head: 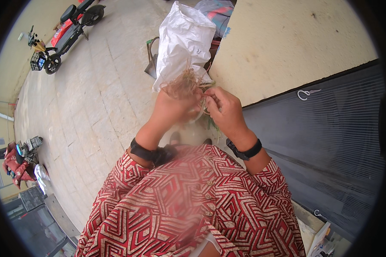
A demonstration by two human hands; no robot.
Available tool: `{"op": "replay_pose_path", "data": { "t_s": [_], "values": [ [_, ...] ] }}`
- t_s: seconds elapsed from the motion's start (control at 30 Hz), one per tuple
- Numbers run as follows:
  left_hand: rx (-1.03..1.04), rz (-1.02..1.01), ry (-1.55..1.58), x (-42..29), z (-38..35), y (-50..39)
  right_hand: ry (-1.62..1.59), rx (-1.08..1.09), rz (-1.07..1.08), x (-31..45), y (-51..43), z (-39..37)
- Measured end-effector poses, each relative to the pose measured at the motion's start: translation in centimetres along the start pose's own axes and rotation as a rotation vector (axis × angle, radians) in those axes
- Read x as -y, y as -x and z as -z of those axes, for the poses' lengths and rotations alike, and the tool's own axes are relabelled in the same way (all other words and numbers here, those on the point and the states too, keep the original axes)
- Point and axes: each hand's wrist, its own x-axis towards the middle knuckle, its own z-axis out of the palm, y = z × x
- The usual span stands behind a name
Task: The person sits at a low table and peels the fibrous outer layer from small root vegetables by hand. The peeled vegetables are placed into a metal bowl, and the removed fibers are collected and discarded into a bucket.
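Note:
My left hand [177,104] is closed around a bundle of plants, with a tangle of thin brown roots [184,84] standing up out of its top. Close beside it, my right hand [223,104] pinches a thin reddish strand [206,95] between thumb and fingers at the edge of the bundle. Some green leaves [213,125] hang down below, between the hands. Part of the bundle is hidden by my fingers, and the area around the left hand is blurred. A white woven sack [186,38] stands just beyond both hands.
A metal dustpan-like object [151,66] lies left of the sack, and a plaid cloth [217,13] is behind it. To the right are a pale wall [289,41] and a dark ribbed panel [321,128]. An electric bike [66,35] and a covered scooter [19,162] stand at the left.

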Motion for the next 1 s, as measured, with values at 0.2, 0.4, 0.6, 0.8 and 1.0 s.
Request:
{"op": "replay_pose_path", "data": {
  "t_s": [0.2,0.4,0.6,0.8,1.0],
  "values": [
    [-0.009,0.072,0.111,0.2,-0.3,0.1,0.016,0.002,0.015,0.2,0.1,0.3],
    [0.008,-0.035,0.022,1.3,-0.5,-0.3,0.105,0.000,0.021,-0.1,0.0,-0.1],
    [-0.096,-0.099,-0.234,1.9,-2.0,-0.8,0.209,-0.068,-0.147,-0.5,-0.3,-1.8],
    [-0.254,-0.404,-0.461,3.8,-2.1,-1.9,0.135,-0.188,-0.108,-1.0,-1.5,-3.2],
    [-0.046,-0.111,-0.017,3.5,-0.3,-2.0,-0.394,-0.022,-0.390,0.4,-1.3,-1.6]
  ]
}}
